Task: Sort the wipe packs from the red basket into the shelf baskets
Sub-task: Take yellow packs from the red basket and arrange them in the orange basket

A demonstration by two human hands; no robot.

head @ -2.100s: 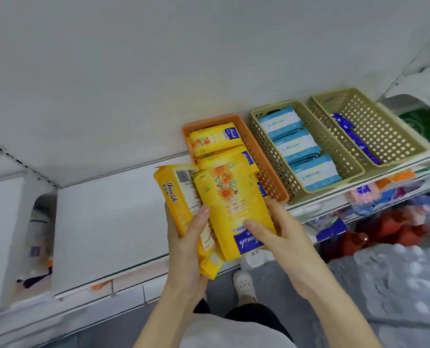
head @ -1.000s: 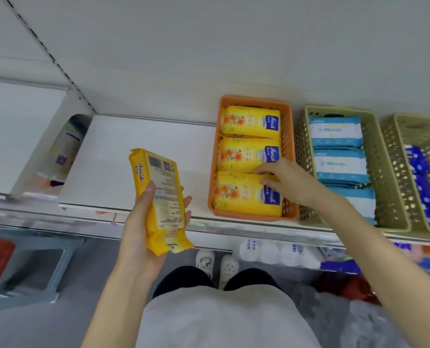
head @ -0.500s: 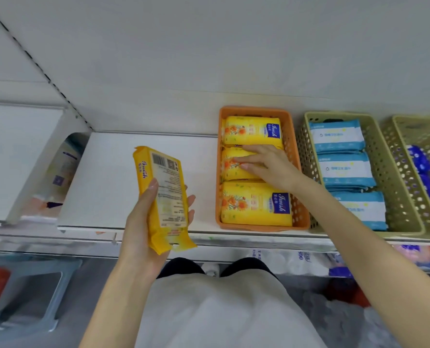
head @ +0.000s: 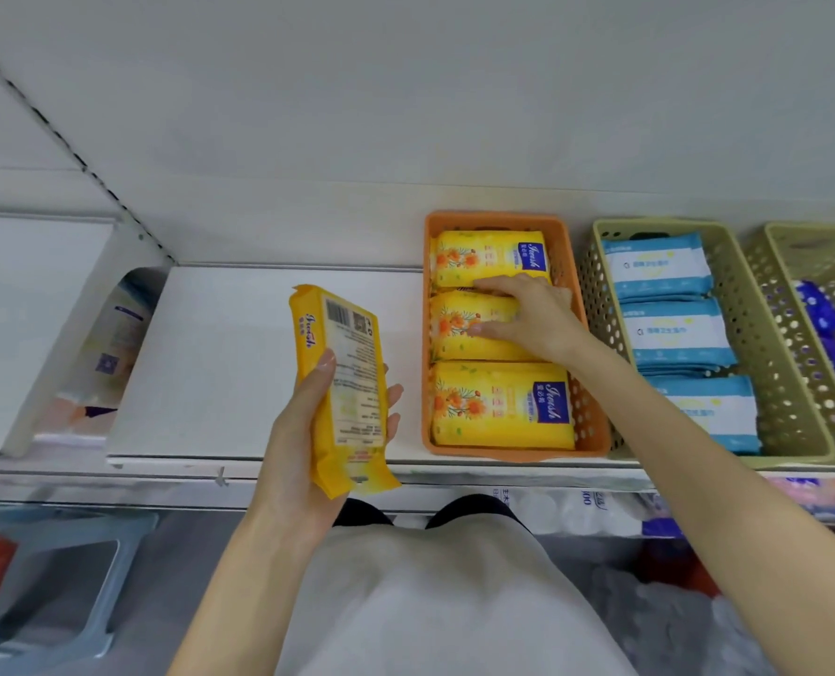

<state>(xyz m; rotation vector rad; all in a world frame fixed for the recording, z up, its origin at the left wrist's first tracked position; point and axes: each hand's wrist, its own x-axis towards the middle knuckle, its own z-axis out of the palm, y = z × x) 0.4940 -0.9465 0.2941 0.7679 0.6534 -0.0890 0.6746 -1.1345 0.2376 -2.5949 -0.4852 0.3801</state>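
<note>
A yellow wipe pack (head: 344, 383) is held upright in the left grip (head: 303, 441), in front of the bare shelf (head: 240, 358). It is clasped by the thumb on its printed back and by fingers wrapped behind. The right grip (head: 532, 314) is closed on the middle pack (head: 459, 329) in the orange basket (head: 595, 431), with fingers hooked over its far edge. Blue packs (head: 659, 265) are kept in the green basket (head: 771, 383) just beside.

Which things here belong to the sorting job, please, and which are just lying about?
Job: yellow pack in left hand; middle yellow pack gripped by right hand; orange basket; green basket of blue packs.
Lying about: grey stool; wrapped rolls below shelf.
</note>
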